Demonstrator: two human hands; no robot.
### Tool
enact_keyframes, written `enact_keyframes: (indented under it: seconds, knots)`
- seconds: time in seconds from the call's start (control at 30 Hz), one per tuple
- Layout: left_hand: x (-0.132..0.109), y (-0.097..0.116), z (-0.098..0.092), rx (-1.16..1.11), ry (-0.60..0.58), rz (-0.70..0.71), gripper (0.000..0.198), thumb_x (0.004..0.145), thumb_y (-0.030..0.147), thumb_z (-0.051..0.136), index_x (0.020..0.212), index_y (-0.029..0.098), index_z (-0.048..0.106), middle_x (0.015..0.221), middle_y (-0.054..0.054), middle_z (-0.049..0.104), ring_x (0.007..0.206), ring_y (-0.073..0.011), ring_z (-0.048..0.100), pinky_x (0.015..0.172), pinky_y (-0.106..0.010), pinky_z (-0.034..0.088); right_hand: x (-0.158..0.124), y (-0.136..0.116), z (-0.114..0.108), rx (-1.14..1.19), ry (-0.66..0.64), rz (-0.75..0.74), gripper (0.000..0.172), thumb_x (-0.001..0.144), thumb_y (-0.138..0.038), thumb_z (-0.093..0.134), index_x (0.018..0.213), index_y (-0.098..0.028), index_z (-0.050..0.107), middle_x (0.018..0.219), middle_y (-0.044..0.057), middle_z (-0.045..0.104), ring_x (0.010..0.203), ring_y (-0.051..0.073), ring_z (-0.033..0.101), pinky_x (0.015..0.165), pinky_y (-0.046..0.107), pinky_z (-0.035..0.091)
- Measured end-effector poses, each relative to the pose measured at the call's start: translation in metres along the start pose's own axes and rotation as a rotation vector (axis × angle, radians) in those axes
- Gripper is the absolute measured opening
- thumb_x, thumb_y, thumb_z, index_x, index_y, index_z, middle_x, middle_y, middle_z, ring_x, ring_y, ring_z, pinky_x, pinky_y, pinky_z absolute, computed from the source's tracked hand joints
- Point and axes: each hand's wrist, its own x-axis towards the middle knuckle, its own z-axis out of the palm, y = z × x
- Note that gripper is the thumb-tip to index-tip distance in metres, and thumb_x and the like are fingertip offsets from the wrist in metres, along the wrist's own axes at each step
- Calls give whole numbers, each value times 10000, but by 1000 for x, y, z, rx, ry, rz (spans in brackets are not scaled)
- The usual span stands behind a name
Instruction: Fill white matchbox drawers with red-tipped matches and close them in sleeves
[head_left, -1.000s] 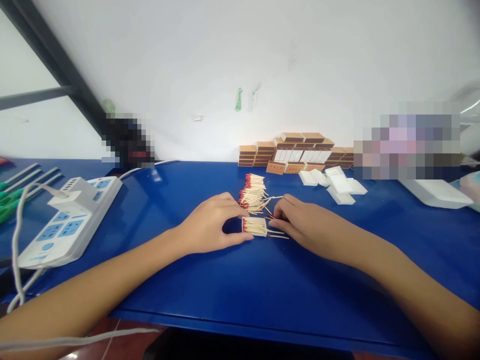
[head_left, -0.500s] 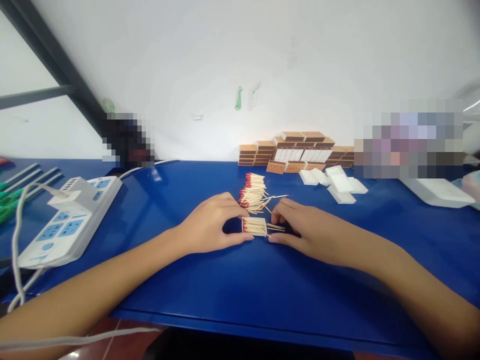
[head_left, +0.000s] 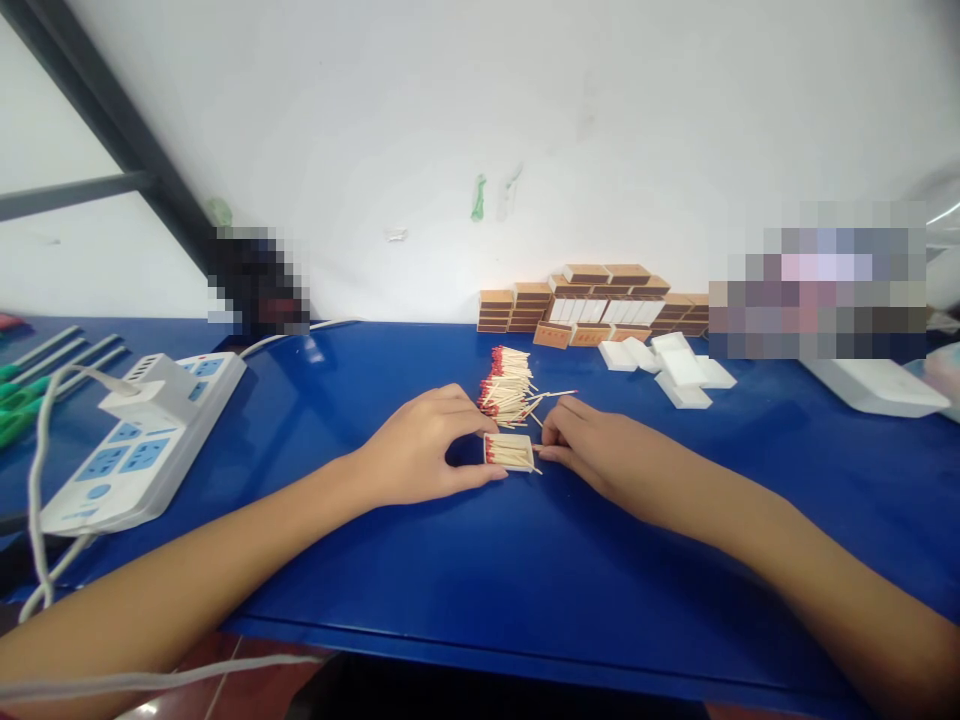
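My left hand (head_left: 424, 445) holds a small white matchbox tray (head_left: 517, 437) at its left end, thumb on the near side and fingers on the far side. Red-headed matches (head_left: 505, 453) lie in the tray, heads to the left; one pokes out at its near right corner. At the tray's right end my right hand (head_left: 592, 445) is closed in a pinch on matches (head_left: 537, 447), which are mostly hidden by the fingers. Just beyond the tray lies a loose pile of matches (head_left: 508, 385), with a few stray ones beside it.
Stacked brown matchboxes (head_left: 589, 290) line the wall. White empty trays (head_left: 679, 360) lie in front, to the right. A white power strip (head_left: 142, 450) with cables sits on the left of the blue table (head_left: 450, 590), and green-handled tools (head_left: 22, 400) lie farther left.
My right thumb has moved up to the forefinger, closing on the matches that stuck out between them. My left hand and the tray have stayed in place.
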Motion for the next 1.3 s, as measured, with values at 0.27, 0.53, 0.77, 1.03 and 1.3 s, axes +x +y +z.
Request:
enact_keyframes:
  seconds: [0.27,0.53,0.77,1.03,1.3]
  knots:
    - [0,-1,1,6,11,7,381,901,466,782,1119,154,767,967,-77,760,930,-232,644,848,-388,552,-1,9,3,-17,41,2,213,1096,-300,425,977,-196,568,1015,74,639,678,180,613,616,320,427]
    - [-1,0,1,17,26,26,358,904,461,781,1103,163,766,948,-69,759,916,-227,647,841,-380,549,-5,10,-3,15,130,-30,278,1103,-406,414,989,-207,572,991,60,622,672,181,604,597,325,415]
    - [-1,0,3,38,35,49,357,894,441,794,1096,148,765,952,-72,763,915,-233,649,843,-388,558,-8,-1,-3,57,171,-123,230,1100,-371,454,972,-213,562,978,48,628,660,164,590,567,303,395]
    - [0,4,7,38,71,105,346,901,442,786,1064,138,748,929,-72,754,905,-230,649,836,-388,560,-5,-12,14,-24,253,-204,131,1077,-277,525,977,-193,538,948,29,598,597,146,570,534,296,377]
    - [2,9,6,30,52,114,286,925,415,757,1017,145,735,929,-71,753,874,-222,647,825,-391,552,3,-21,29,-137,367,-277,157,1058,-303,569,983,-165,560,944,48,613,577,159,565,516,310,367]
